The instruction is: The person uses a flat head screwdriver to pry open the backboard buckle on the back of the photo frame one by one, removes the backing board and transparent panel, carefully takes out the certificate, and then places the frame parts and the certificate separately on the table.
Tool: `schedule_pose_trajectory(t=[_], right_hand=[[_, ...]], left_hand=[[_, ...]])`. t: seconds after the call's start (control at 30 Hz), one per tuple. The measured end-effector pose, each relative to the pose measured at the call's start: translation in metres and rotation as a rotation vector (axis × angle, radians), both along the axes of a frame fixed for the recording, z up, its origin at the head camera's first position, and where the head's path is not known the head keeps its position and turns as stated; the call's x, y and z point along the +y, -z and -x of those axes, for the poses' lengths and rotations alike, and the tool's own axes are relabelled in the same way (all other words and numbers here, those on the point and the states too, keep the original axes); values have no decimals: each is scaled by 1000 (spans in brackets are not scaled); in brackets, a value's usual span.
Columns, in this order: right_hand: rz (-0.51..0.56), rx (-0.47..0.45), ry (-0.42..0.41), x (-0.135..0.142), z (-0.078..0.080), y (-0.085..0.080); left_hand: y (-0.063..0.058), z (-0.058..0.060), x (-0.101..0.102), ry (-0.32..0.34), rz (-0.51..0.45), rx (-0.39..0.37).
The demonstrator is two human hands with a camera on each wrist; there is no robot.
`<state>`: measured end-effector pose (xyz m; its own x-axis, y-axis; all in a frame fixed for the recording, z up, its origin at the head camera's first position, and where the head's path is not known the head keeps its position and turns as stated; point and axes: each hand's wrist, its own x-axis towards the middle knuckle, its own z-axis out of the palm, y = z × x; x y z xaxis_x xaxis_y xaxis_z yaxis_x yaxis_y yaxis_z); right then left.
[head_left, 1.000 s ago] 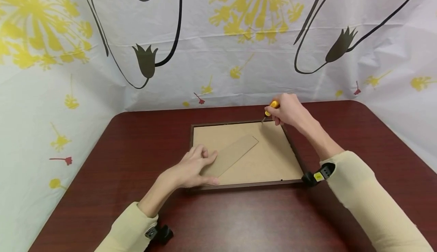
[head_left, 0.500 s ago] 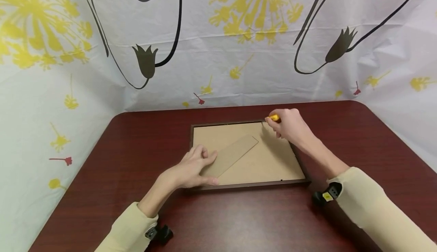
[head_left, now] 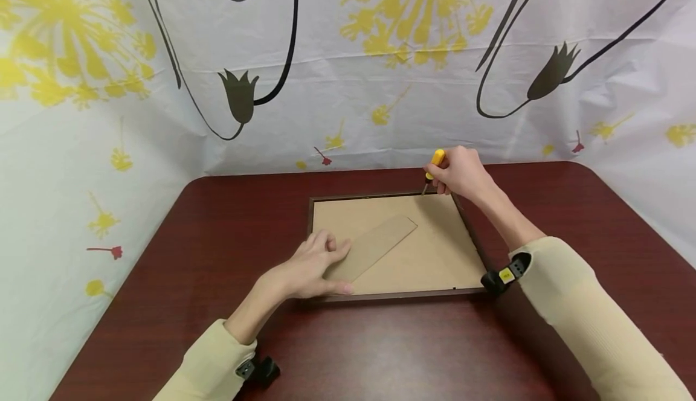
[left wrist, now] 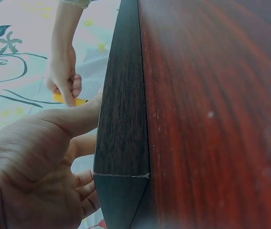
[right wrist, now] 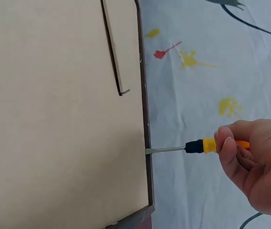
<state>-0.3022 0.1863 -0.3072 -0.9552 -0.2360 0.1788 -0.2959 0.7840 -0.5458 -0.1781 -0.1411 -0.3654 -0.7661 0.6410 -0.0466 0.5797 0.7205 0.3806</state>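
A dark-brown picture frame [head_left: 402,295] lies back side up, its tan backing board [head_left: 440,250] showing. Cut or folded into the board is a long slanted flap [head_left: 383,241], perhaps a stand. My left hand [head_left: 312,265] rests on the frame's near left corner, thumb along the near edge and fingers over the board; in the left wrist view the dark frame side [left wrist: 123,119] is beside the palm. Pinched in my right hand [head_left: 462,171] is a flat-blade screwdriver [right wrist: 207,145] with a yellow and black handle. Its tip meets the frame's far inner edge, towards the right corner.
The frame lies on a reddish-brown wooden table [head_left: 239,220] with rounded far corners. Behind and beside the table hangs a white patterned sheet [head_left: 326,111]. A small dark tab [head_left: 454,288] shows at the frame's near inner edge.
My right hand dips, tilting the screwdriver handle down towards me, then rises so the handle stands steeper again. The tip stays at the far edge. My left hand keeps its place on the frame.
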Motion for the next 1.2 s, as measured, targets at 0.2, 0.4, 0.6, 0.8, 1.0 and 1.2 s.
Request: schedule_pose_trajectory(t=[0.2, 0.4, 0.6, 0.8, 1.0, 1.2], right_hand=[[20, -3, 5, -1, 12, -2], [14, -29, 9, -1, 20, -3], [-6, -51, 7, -1, 23, -4], [-18, -48, -1, 0, 22, -4], [-13, -19, -12, 3, 9, 0], [85, -34, -15, 11, -9, 5]], left_hand=[[-1, 0, 0, 1, 1, -4], [-1, 0, 1, 2, -4, -4], [-1, -1, 1, 0, -3, 2], [-1, -1, 1, -2, -5, -6], [0, -1, 1, 3, 2, -2], [-1, -1, 0, 0, -5, -8]])
